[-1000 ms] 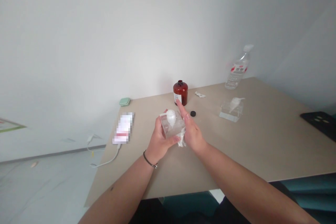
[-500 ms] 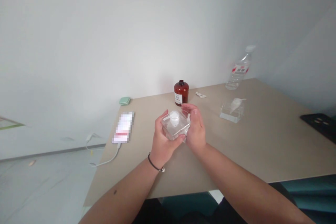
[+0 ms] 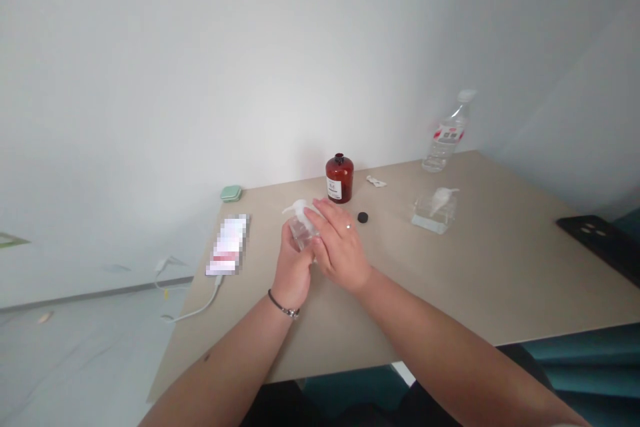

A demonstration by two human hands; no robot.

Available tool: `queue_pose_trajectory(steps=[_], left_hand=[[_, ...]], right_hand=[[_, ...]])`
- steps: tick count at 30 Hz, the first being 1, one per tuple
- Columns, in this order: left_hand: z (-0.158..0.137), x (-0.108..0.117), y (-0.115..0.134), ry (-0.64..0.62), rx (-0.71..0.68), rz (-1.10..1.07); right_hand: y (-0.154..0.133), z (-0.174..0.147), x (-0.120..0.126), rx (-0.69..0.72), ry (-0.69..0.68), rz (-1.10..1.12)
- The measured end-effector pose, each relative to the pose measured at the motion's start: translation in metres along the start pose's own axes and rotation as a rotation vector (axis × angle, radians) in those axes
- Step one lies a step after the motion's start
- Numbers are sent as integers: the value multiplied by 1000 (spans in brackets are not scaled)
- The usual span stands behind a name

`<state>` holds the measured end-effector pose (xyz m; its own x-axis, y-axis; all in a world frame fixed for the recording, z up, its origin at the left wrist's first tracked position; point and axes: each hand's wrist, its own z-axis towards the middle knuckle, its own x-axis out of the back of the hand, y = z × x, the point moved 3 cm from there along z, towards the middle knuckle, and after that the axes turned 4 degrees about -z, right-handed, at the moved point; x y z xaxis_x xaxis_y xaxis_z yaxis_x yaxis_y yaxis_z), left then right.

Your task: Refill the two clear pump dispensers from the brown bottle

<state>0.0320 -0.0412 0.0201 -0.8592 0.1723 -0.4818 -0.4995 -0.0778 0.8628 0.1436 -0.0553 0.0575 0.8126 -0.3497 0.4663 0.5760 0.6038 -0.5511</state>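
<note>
A clear square pump bottle [image 3: 302,235] with a white pump head [image 3: 300,208] is held up over the table in front of me. My left hand [image 3: 293,273] is closed round its left side and lower part. Across its right side and top lies my right hand [image 3: 343,247], fingers together and pressed on the bottle close to the pump. What lies under the right palm is hidden. Just behind the hands stands a brown bottle [image 3: 339,183] with a white label and an uncapped neck. A small black cap [image 3: 363,217] rests right of my right hand.
A second clear pump bottle [image 3: 434,213] and a water bottle [image 3: 446,137] stand at the right. A crumpled white scrap [image 3: 376,181] lies near the wall. On the left are a phone [image 3: 227,245] on a cable and a green case [image 3: 231,193]. A black phone-like object [image 3: 595,233] lies far right.
The pump bottle has tipped and turned, so its spout now points left. My right hand has moved from the bottle's side over its top. The black cap has come into view.
</note>
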Motion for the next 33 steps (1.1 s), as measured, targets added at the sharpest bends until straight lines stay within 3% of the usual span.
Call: queue_pose_trajectory(steps=[5,9,12,17,22,26,33], left_hand=[[0,-6,3,64,51,-143],[-1,-5,1,16,8,-121],[0,-2,0,18,-49,-74],[1,-1,0,2,-88,-81],[-2,-4,-5,-70,-71,-94],[-5,-5,-10,-128,-72,-80],[-11,-15,-3,-218,-57,106]], right_hand=[[6,-2,-6,-138,172,191],[13,-7,-16,-492,330,512],[17,-7,-25,-707,387,786],[18,-3,-28,-859,388,1146],[17,-1,-23,-947,252,1358],[12,0,-17,-882,177,1511],[11,-4,-19,-884,152,1553]])
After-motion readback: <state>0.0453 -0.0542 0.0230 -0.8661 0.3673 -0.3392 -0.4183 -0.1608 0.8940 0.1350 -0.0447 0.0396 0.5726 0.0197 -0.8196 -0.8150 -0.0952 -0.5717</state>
